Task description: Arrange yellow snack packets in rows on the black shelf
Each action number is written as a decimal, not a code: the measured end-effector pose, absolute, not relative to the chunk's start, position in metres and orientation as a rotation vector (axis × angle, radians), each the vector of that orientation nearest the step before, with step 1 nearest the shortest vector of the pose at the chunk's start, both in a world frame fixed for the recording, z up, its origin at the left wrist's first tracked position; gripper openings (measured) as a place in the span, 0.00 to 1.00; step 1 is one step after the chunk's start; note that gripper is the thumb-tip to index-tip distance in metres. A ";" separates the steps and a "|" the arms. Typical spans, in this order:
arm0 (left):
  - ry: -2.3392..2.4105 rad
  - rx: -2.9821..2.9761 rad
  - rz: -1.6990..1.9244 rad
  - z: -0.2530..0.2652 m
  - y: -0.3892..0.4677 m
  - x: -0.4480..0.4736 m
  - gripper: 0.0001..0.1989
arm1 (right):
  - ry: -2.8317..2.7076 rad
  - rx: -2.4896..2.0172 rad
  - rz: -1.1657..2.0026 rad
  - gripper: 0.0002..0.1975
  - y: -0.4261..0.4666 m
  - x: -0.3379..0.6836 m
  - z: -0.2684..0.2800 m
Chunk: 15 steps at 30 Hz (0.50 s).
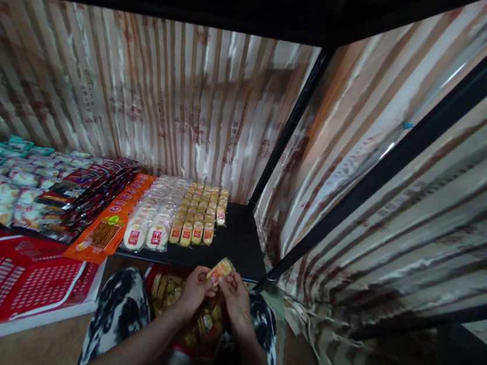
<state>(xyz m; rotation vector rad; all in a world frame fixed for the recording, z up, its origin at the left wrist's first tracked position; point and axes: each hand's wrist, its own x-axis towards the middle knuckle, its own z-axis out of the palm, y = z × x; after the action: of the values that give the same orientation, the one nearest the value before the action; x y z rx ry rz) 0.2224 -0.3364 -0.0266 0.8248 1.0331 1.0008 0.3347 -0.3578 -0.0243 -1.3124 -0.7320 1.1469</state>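
A small wrapped snack packet (222, 268), yellowish with a red label, is pinched between my two hands. My left hand (198, 287) grips its left end, and my right hand (234, 294) has its right side. Below them, between my knees, a red container (150, 277) holds many similar yellow packets (208, 325); my forearms hide part of it. Just beyond my hands, rows of yellow packets (198, 215) stand on the black shelf (236, 246). White round wrapped crackers (149, 218) line up to their left.
Left along the shelf lie an orange packet (108, 231), dark red packets (97, 189), and white and green packs (2, 178). A red printed box (29, 287) sits below at left. Black posts (294, 124) and striped curtains (157, 90) enclose the back and right.
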 end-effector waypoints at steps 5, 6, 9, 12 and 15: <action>1.174 1.001 0.926 -0.027 -0.334 0.231 0.11 | -0.810 -1.368 1.059 0.20 -0.349 0.337 -0.025; 1.226 1.083 0.906 -0.026 -0.332 0.232 0.09 | -0.826 -1.383 1.045 0.21 -0.346 0.339 -0.025; 1.388 1.379 0.861 -0.021 -0.324 0.235 0.07 | -0.889 -1.448 0.978 0.25 -0.337 0.348 -0.028; 1.466 1.506 0.846 -0.014 -0.315 0.242 0.12 | -0.971 -1.527 0.846 0.25 -0.321 0.360 -0.032; 1.479 1.503 0.932 -0.008 -0.306 0.252 0.18 | -1.043 -1.590 0.685 0.24 -0.299 0.371 -0.035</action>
<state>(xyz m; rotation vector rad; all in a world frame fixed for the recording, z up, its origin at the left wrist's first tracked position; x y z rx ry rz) 0.2519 -0.3062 -0.0077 1.5027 1.4790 0.9318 0.3714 -0.2989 -0.0354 -1.5900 -1.0433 0.6850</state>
